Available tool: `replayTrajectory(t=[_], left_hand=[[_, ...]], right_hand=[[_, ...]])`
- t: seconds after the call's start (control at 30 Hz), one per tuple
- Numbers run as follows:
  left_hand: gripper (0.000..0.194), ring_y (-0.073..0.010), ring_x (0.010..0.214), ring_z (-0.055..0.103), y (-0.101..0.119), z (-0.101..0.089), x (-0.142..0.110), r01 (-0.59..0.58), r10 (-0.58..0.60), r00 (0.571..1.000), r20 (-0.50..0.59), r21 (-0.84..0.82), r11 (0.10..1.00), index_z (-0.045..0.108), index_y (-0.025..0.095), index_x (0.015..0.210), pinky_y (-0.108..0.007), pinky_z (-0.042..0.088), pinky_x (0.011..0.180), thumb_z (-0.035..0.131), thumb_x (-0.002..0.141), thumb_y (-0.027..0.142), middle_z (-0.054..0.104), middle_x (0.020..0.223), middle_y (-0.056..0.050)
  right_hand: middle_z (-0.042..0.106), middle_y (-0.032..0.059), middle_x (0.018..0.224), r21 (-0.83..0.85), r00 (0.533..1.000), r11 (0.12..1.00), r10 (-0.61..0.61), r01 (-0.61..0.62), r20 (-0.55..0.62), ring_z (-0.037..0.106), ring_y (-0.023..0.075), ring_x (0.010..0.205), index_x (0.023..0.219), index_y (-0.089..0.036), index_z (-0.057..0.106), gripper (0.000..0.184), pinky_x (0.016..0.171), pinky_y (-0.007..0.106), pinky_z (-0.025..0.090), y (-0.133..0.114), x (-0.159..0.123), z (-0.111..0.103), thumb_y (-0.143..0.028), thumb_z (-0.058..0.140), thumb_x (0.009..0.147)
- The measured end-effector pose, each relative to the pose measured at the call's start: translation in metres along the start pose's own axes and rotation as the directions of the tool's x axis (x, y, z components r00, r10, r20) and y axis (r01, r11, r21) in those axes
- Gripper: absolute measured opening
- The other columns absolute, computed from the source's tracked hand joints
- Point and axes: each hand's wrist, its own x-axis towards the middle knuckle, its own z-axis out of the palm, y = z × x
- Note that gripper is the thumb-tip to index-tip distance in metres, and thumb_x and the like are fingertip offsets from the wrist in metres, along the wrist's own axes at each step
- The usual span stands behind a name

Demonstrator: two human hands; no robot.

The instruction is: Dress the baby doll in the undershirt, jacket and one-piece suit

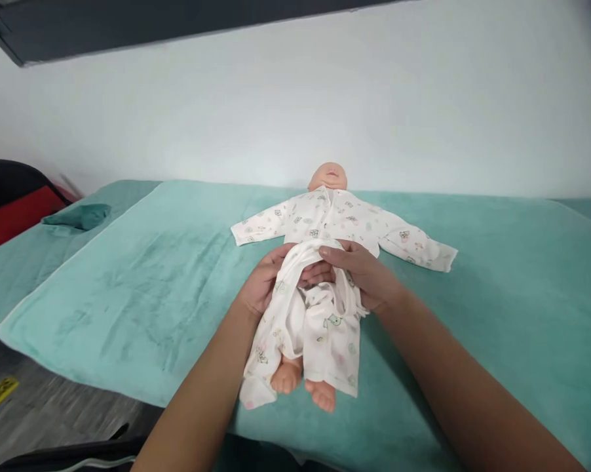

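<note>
From where I stand, the doll (329,176) lies on its back along the line of the person's reach, its long axis running from the head, near the wall (295,118), down to the feet (320,395), which point back toward the person. The trousers (331,341) lie along that same line over the legs, with the waistband at the far end and the cuffs nearest the bed's (168,282) front edge.

Both hands are closed on the waistband, one at each side: the left hand (265,283) on the left, the right hand (367,272) on the right, its thumb laid over the band close to the middle. That makes the right one a little nearer the doll's midline; otherwise they sit about level. Some fingers show through the loop of cloth, but I can't tell which hand they belong to.

Straight beyond the hands is the shirt (331,216), sleeves spread wide. The top of the waistband overlaps its lower edge from here; whether they touch, I can't tell. One foot pokes past its cuff; the other shows beside a cuff that reaches further out.
</note>
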Motion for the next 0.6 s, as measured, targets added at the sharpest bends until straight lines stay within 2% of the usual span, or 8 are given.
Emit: replayTrajectory(t=[0.1, 0.23, 0.3, 0.37, 0.47, 0.6], left_hand=[[0.047, -0.0139, 0.066, 0.060, 0.001, 0.001, -0.007, -0.019, 0.021, 0.998, 0.062, -0.022, 1.000, 0.061, 0.018, 0.099, -0.027, 0.047, 0.063, 0.083, 0.058, 0.023, 0.066, 0.080, -0.001], [0.057, -0.0143, 0.068, 0.062, 0.000, 0.002, -0.014, -0.023, 0.020, 0.992, 0.125, 0.023, 0.999, 0.060, 0.022, 0.102, -0.028, 0.049, 0.068, 0.087, 0.052, 0.022, 0.066, 0.082, 0.001], [0.056, -0.0155, 0.069, 0.063, -0.001, 0.002, -0.014, -0.033, 0.028, 0.996, 0.088, 0.046, 0.998, 0.059, 0.022, 0.103, -0.030, 0.050, 0.071, 0.085, 0.054, 0.026, 0.067, 0.083, 0.001], [0.047, -0.0174, 0.072, 0.064, -0.003, 0.002, -0.013, -0.054, 0.053, 0.998, 0.015, 0.071, 0.996, 0.060, 0.021, 0.100, -0.031, 0.050, 0.073, 0.081, 0.059, 0.033, 0.067, 0.083, -0.001], [0.035, -0.0169, 0.073, 0.064, -0.004, 0.002, -0.012, -0.087, 0.091, 0.995, -0.047, 0.079, 0.993, 0.062, 0.018, 0.093, -0.029, 0.051, 0.072, 0.076, 0.065, 0.033, 0.067, 0.080, -0.001], [0.036, -0.0129, 0.066, 0.062, -0.006, -0.001, -0.011, -0.104, 0.104, 0.994, 0.032, 0.012, 0.994, 0.065, 0.017, 0.091, -0.023, 0.050, 0.065, 0.081, 0.060, 0.027, 0.067, 0.077, 0.000]], right_hand=[[0.071, 0.0071, 0.067, 0.010, 0.999, 1.000, 0.008, -0.007, -0.042, 0.068, 0.0167, 0.061, 0.075, -0.013, 0.072, 0.032, 0.059, 0.026, 0.056, 0.002, -0.002, 0.007, -0.043, 0.081, 0.070], [0.070, 0.0044, 0.064, -0.067, 0.986, 0.996, -0.061, 0.051, -0.153, 0.063, 0.0150, 0.053, 0.073, -0.014, 0.069, 0.023, 0.050, 0.025, 0.051, 0.010, -0.004, 0.014, -0.034, 0.081, 0.068], [0.069, 0.0023, 0.063, -0.145, 0.967, 0.986, -0.114, 0.082, -0.226, 0.062, 0.0157, 0.053, 0.076, -0.016, 0.069, 0.019, 0.050, 0.026, 0.049, 0.013, -0.004, 0.015, -0.030, 0.079, 0.068], [0.069, 0.0007, 0.064, -0.202, 0.955, 0.974, -0.157, 0.107, -0.252, 0.062, 0.0162, 0.055, 0.078, -0.017, 0.069, 0.017, 0.051, 0.026, 0.049, 0.016, -0.004, 0.014, -0.026, 0.078, 0.067], [0.067, -0.0008, 0.064, -0.142, 0.968, 0.982, -0.155, 0.128, -0.196, 0.061, 0.0145, 0.056, 0.076, -0.017, 0.067, 0.017, 0.052, 0.024, 0.047, 0.016, -0.006, 0.010, -0.021, 0.078, 0.064], [0.061, -0.0019, 0.058, 0.023, 0.993, 0.993, -0.112, 0.113, -0.037, 0.055, 0.0116, 0.050, 0.071, -0.016, 0.064, 0.012, 0.047, 0.022, 0.044, 0.014, -0.007, 0.004, -0.018, 0.074, 0.065]])
